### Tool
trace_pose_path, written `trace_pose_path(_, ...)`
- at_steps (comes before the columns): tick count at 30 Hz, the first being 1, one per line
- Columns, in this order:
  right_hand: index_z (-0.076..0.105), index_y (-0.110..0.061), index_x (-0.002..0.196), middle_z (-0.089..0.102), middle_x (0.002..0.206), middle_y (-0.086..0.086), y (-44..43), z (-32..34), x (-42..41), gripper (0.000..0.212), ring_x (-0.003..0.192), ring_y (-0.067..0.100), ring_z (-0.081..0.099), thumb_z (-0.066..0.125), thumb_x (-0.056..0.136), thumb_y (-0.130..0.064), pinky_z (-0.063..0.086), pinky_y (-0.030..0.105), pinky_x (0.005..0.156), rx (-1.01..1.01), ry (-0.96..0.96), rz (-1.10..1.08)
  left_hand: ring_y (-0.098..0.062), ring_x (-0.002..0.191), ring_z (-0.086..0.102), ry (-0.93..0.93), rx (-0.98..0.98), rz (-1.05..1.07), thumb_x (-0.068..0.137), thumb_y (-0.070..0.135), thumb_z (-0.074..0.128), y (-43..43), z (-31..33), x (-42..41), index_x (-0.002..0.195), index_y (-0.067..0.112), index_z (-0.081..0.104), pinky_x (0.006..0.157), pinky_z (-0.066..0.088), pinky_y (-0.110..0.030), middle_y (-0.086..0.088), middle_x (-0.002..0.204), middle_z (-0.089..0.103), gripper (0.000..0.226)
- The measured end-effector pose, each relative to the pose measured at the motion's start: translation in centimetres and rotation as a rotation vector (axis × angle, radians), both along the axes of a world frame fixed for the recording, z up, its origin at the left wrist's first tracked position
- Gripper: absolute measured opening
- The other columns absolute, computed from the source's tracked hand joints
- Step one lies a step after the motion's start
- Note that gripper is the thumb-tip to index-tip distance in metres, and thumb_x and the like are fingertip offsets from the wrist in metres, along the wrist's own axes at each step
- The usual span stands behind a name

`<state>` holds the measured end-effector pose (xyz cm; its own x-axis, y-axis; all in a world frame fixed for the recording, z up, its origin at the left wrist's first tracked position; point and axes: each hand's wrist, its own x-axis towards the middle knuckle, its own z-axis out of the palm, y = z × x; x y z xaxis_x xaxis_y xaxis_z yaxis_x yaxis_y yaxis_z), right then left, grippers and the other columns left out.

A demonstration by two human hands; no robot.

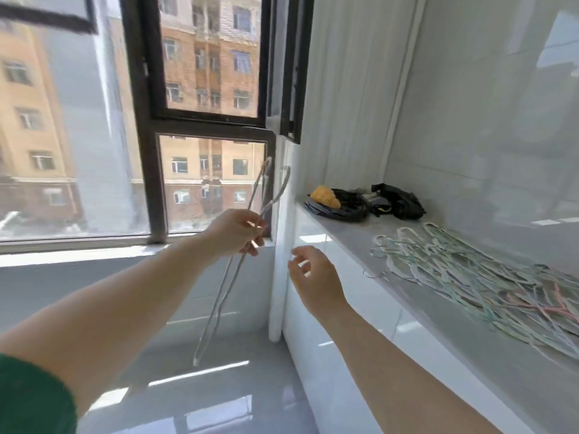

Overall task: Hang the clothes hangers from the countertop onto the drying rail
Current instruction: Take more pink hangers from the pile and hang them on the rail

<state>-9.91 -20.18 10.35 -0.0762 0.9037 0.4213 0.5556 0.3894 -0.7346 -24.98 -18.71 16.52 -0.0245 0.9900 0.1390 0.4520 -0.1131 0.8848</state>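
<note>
My left hand (pixel 233 231) grips a thin white clothes hanger (pixel 219 299) near its neck, in front of the window. The hanger is seen edge-on: its hook points up toward the window frame and its body hangs down toward the floor. My right hand (pixel 313 274) hovers empty just to the right, fingers loosely spread, beside the white cabinet front. A pile of several thin hangers (pixel 463 277), mostly white and pale green with a pink one, lies on the grey countertop (pixel 360 233) at the right. No drying rail is in view.
At the countertop's far end lie a coil of black cable with a yellow object (pixel 326 197) on it and a black bag (pixel 398 200). A dark-framed window (pixel 150 170) fills the left. A white pipe (pixel 280 245) runs down the corner. Glossy floor lies below.
</note>
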Motion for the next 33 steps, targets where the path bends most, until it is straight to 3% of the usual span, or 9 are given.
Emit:
trace_pose_path(4, 0.053, -0.001, 0.119, 0.053, 0.117, 0.02, -1.2, 2.2, -7.8, 0.035, 0.107, 0.034, 0.053, 0.056, 0.084, -0.004, 0.041, 0.035, 0.095, 0.323, -0.126, 0.008, 0.003, 0.033, 0.052, 0.166, 0.028, 0.098, 0.092, 0.004, 0.046, -5.8, 1.6, -9.0, 0.09, 0.017, 0.059, 0.046, 0.043, -0.013, 0.005, 0.06, 0.062, 0.018)
trace_pose_path(8, 0.054, -0.001, 0.11, 0.063, 0.107, 0.025, -3.5, 3.6, -17.7, 0.062, 0.094, 0.044, 0.063, 0.077, 0.052, -0.001, 0.05, 0.051, 0.081, 0.619, -0.344, 0.103, 0.004, 0.033, 0.05, 0.254, 0.063, 0.235, 0.092, 0.005, 0.047, -13.5, 2.1, -18.5, 0.095, 0.017, 0.062, 0.047, 0.043, -0.01, 0.004, 0.066, 0.063, 0.019)
trace_pose_path(10, 0.062, 0.002, 0.108, 0.067, 0.103, 0.021, -6.2, 4.6, -23.0, 0.052, 0.094, 0.041, 0.064, 0.078, 0.059, 0.0, 0.048, 0.05, 0.084, 0.567, -0.419, 0.26, 0.004, 0.034, 0.05, 0.299, 0.087, 0.305, 0.091, 0.006, 0.048, -18.1, 2.4, -23.2, 0.091, 0.019, 0.064, 0.05, 0.043, -0.011, 0.01, 0.061, 0.062, 0.02)
trace_pose_path(12, 0.064, -0.005, 0.106, 0.069, 0.102, 0.014, -9.9, 5.6, -28.2, 0.022, 0.096, 0.034, 0.064, 0.062, 0.084, -0.009, 0.047, 0.037, 0.086, 0.435, -0.495, 0.444, 0.004, 0.035, 0.049, 0.365, 0.115, 0.382, 0.09, 0.009, 0.05, -22.7, 2.9, -27.9, 0.083, 0.026, 0.063, 0.05, 0.042, -0.012, 0.016, 0.053, 0.062, 0.023)
trace_pose_path(14, 0.063, -0.009, 0.097, 0.07, 0.095, 0.011, -13.3, 6.0, -33.2, 0.022, 0.089, 0.03, 0.063, 0.044, 0.096, -0.018, 0.045, 0.03, 0.074, 0.305, -0.502, 0.573, 0.004, 0.035, 0.049, 0.407, 0.128, 0.458, 0.09, 0.01, 0.051, -27.1, 3.4, -32.3, 0.078, 0.03, 0.059, 0.055, 0.042, -0.018, 0.015, 0.056, 0.061, 0.025)
trace_pose_path(20, 0.064, -0.01, 0.098, 0.069, 0.093, 0.009, -21.9, 6.9, -46.5, 0.026, 0.087, 0.027, 0.06, 0.042, 0.097, -0.024, 0.04, 0.028, 0.069, 0.299, -0.389, 0.78, 0.005, 0.04, 0.051, 0.635, 0.044, 0.664, 0.09, 0.02, 0.054, -40.5, 3.1, -43.4, 0.065, 0.036, 0.05, 0.051, 0.04, -0.011, 0.013, 0.058, 0.056, 0.03)
trace_pose_path(24, 0.066, -0.015, 0.095, 0.069, 0.092, 0.006, -26.4, 8.2, -54.6, 0.023, 0.082, 0.023, 0.057, 0.045, 0.095, -0.025, 0.042, 0.029, 0.069, 0.286, -0.329, 0.897, 0.001, 0.043, 0.052, 0.635, -0.03, 0.889, 0.089, 0.022, 0.056, -49.0, 2.3, -49.8, 0.067, 0.033, 0.052, 0.052, 0.04, -0.015, 0.011, 0.058, 0.056, 0.025)
trace_pose_path(28, 0.049, -0.027, 0.064, 0.059, 0.077, 0.0, -30.7, 8.7, -62.9, 0.031, 0.072, 0.02, 0.051, 0.045, 0.094, -0.025, 0.034, 0.026, 0.057, 0.31, -0.315, 1.004, -0.002, 0.046, 0.052, 0.608, -0.036, 1.102, 0.088, 0.025, 0.057, -55.5, 1.9, -55.1, 0.065, 0.032, 0.052, 0.056, 0.041, -0.021, 0.009, 0.058, 0.057, 0.024)
trace_pose_path(33, 0.058, -0.023, 0.079, 0.053, 0.067, -0.006, -35.4, 9.6, -73.5, 0.018, 0.062, 0.014, 0.047, 0.048, 0.093, -0.022, 0.029, 0.02, 0.049, 0.367, -0.308, 1.134, -0.007, 0.054, 0.05, 0.648, -0.075, 1.28, 0.09, 0.028, 0.052, -60.5, 1.9, -61.8, 0.066, 0.033, 0.048, 0.061, 0.043, -0.026, 0.01, 0.062, 0.055, 0.025)
